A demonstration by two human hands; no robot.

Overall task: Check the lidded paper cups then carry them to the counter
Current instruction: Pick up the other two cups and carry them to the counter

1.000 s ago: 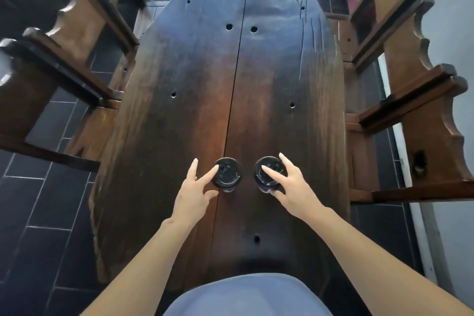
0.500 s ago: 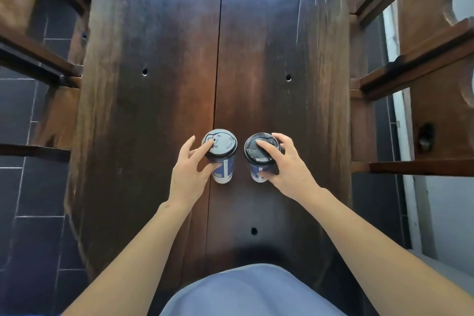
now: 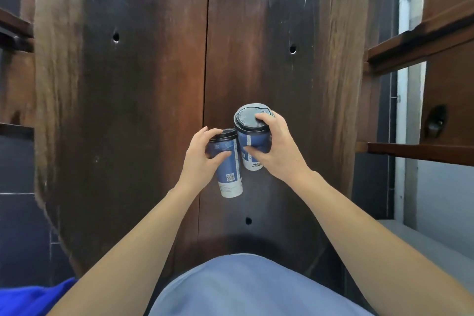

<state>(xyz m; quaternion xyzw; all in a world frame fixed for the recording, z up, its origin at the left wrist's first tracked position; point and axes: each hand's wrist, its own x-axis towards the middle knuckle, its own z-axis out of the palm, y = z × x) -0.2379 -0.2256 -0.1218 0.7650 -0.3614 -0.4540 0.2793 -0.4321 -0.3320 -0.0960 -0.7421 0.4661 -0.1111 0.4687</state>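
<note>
1. Nearest me, my left hand [image 3: 202, 155] holds the left paper cup [image 3: 227, 169] up off the worktop [image 3: 128, 110]. The cup tips, its black lid [image 3: 223, 135] leaning away from me and its white base swung back toward my body. If that lid is not seated all the way round, I judge any drink inside could seep at the rim at this angle.

2. My left fingers [image 3: 205, 133] are curled round the upper wall just under the lid, with the thumb across the near side. The grip sits high, so I think the long lower part could swing and the cup could slip.

3. Just beyond, my right hand [image 3: 278, 147] grips the right paper cup [image 3: 252, 146], which is also off the worktop and held higher. One right finger lies on top of its dark lid [image 3: 250, 119]; the thumb crosses the blue wall below. Pressing there could, I reckon, pop the sip flap or dent the lid.

4. The two cups touch or nearly touch side by side; I cannot tell which. A bump between them could loosen either hold.

5. Farther off, wooden chair frames [image 3: 420, 41] crowd both sides of the worktop. Turning toward the counter, which is not in view, I could clip one with an elbow.
</note>
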